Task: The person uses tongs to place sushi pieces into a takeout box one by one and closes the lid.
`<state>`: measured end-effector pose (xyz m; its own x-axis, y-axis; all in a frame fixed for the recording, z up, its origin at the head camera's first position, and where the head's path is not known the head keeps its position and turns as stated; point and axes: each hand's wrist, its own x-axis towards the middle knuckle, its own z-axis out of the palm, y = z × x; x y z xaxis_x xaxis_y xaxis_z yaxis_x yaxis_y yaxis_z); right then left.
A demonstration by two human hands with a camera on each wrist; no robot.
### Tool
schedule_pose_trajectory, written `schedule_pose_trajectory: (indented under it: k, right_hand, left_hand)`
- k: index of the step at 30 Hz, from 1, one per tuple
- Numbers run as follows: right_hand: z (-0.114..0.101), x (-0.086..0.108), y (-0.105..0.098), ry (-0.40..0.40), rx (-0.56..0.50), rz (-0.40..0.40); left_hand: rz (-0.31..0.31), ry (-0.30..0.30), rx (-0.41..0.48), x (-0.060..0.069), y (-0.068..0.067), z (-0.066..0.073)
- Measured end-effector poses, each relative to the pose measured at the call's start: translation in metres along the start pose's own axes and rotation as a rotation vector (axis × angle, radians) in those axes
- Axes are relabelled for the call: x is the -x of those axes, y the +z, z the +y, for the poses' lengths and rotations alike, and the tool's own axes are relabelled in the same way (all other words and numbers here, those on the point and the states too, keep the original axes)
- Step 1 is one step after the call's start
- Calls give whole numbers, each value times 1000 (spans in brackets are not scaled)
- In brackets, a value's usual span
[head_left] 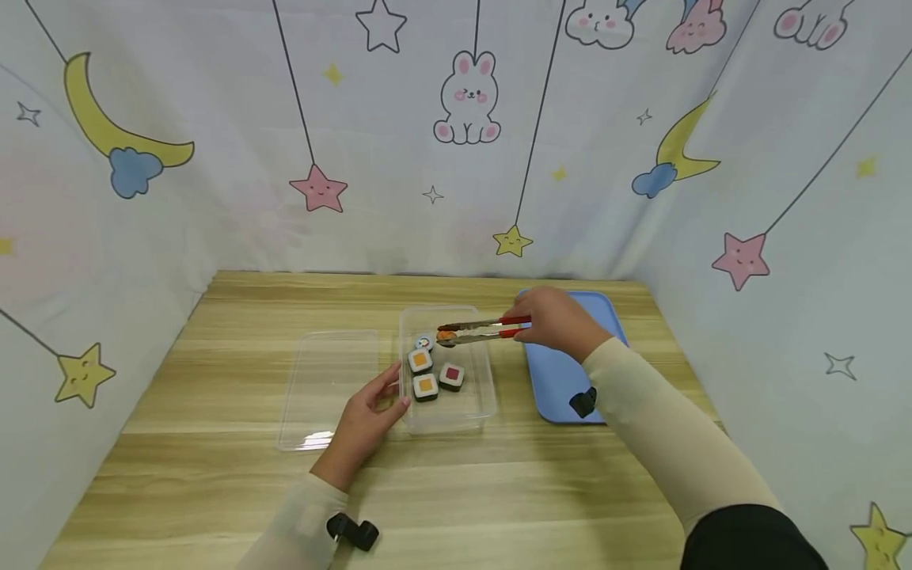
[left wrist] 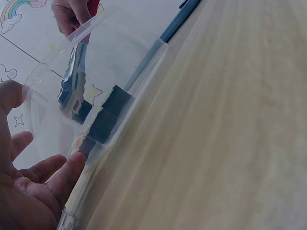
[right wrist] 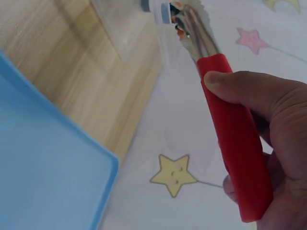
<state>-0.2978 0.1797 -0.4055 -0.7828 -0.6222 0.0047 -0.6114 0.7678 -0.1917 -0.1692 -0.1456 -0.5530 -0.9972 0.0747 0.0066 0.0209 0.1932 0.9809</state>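
Near the tabletop's (head_left: 463, 499) far edge: clear container (head_left: 473, 408) with four sushi pieces (head_left: 425, 386) visible, mostly toward its left edge.
Left hand (head_left: 366, 423): fingers loosely spread against container's left edge, probably for steadying.
Right hand (head_left: 559, 321): gripping red-handled tongs (right wrist: 230, 120), orange-topped piece (head_left: 446, 337) pinched at tips, presumably sparing finger contact.
Blue tray (head_left: 563, 380): far-right corner, handy for right hand.
Clear lid (head_left: 335, 380): flat, left of container.

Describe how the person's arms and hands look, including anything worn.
The left sleeve and right sleeve are cream, with black cloth higher up the right arm. A small black device sits near each wrist. The left hand and right hand wear no gloves.
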Motion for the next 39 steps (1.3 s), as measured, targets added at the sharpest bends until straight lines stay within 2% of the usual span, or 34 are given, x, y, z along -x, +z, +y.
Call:
schedule_pose_trajectory:
  k: [4, 10, 15, 20, 24, 28, 31, 39]
  right_hand:
    - [-7, -7, 2, -10, 81, -44]
    - [-13, -14, 4, -10, 121, -63]
    - [-12, -10, -2, -21, 85, -52]
    - [-1, 7, -9, 10, 23, 10]
    - [18, 31, -14, 66, -31, 60]
    - [45, 63, -15, 183, -76, 93]
    - [67, 94, -11, 284, -112, 116]
    - [109, 189, -1, 441, -116, 120]
  left_hand:
    - [-3, -3, -1, 0, 0, 1]
    - [-3, 8, 20, 0, 1, 1]
    - [9, 25, 13, -1, 2, 0]
    - [1, 22, 11, -2, 2, -1]
    - [-8, 16, 8, -2, 1, 1]
    - [-9, 13, 9, -2, 0, 1]
    - [-5, 12, 8, -2, 0, -1]
    - [1, 19, 7, 0, -1, -2]
